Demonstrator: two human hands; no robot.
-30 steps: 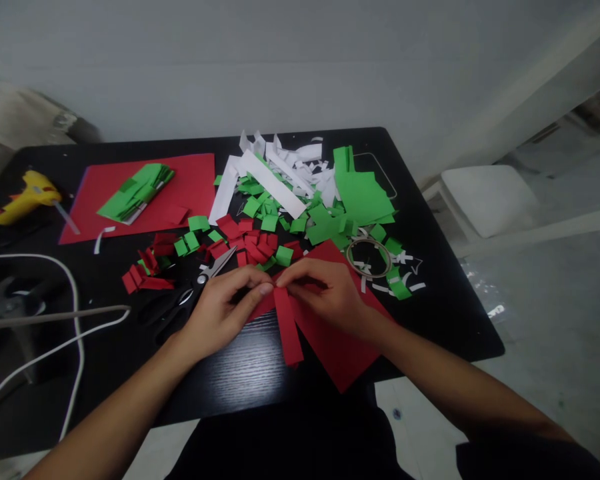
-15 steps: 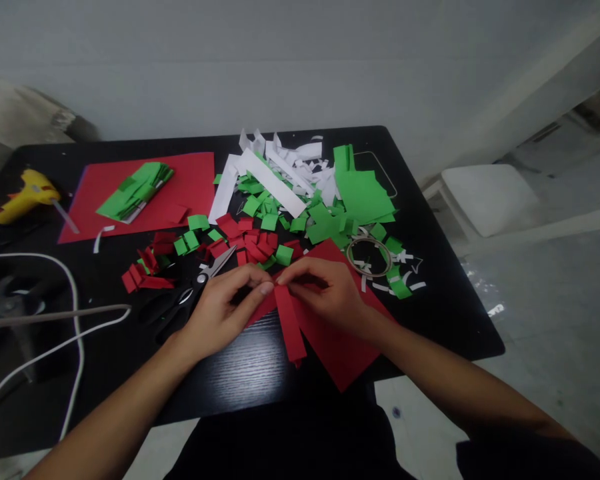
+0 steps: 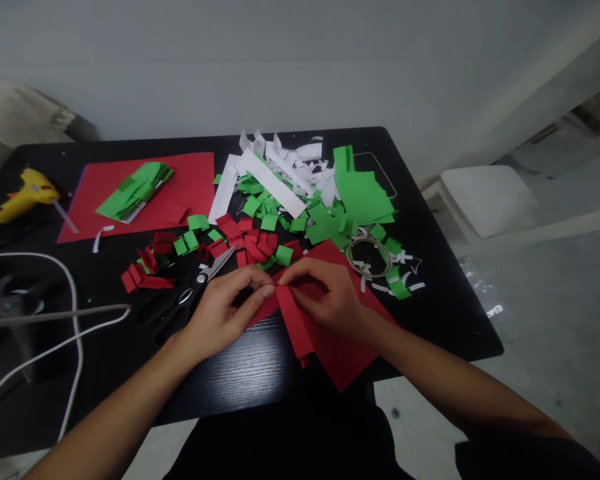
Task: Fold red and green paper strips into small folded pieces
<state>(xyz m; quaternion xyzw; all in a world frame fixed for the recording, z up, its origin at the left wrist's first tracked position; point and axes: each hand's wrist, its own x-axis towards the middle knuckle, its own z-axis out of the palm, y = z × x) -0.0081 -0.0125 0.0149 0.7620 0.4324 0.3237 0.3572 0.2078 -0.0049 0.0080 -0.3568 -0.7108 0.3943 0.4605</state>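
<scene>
A folded red paper strip (image 3: 294,327) hangs down toward the table's near edge, its upper end at my fingertips. My right hand (image 3: 325,293) pinches that end between thumb and fingers. Right beside it, my left hand (image 3: 230,303) is closed too, thumb and index finger pressed together at the strip's corner; the exact contact is hard to see. Under the strip and my right hand lies a red paper sheet (image 3: 343,353). Scissors (image 3: 197,287) rest with blades partly apart just beyond my left hand, their dark handles toward me.
Red paper pieces (image 3: 255,243), green paper pieces (image 3: 267,207) and white paper strips (image 3: 275,180) are heaped ahead. A ring (image 3: 349,255) lies at right. A yellow glue gun (image 3: 23,199), another red sheet (image 3: 195,180) and a white cable (image 3: 73,287) occupy the left.
The strip's lower end has swung slightly to the right, and more of its broad face shows. Both hands stay nearly in place, with the left fingertips at the strip's upper end.
</scene>
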